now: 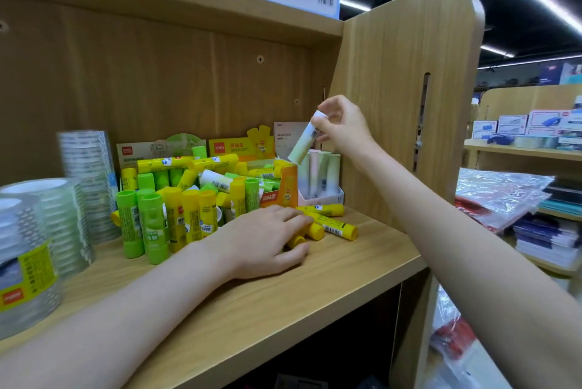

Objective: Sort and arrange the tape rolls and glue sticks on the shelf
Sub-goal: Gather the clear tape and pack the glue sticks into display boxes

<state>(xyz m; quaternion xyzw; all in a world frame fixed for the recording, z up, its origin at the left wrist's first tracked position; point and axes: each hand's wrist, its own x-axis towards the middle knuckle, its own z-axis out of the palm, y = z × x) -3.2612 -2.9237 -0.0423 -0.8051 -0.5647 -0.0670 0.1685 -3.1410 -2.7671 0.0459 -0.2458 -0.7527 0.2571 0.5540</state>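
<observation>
Pastel glue stick going into white box
Right hand (341, 127) pinches pastel glue stick (307, 136), tilted, low end just above white box (327, 196); left hand (267, 239) covers yellow sticks (333, 224).

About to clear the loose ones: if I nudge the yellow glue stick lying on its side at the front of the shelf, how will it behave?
The yellow glue stick is a smooth cylinder lying flat on the bare wooden shelf, so it will probably roll rather than slide. It looks rigid and likely light. The shelf's front edge has no visible lip, so it could roll off.
</observation>
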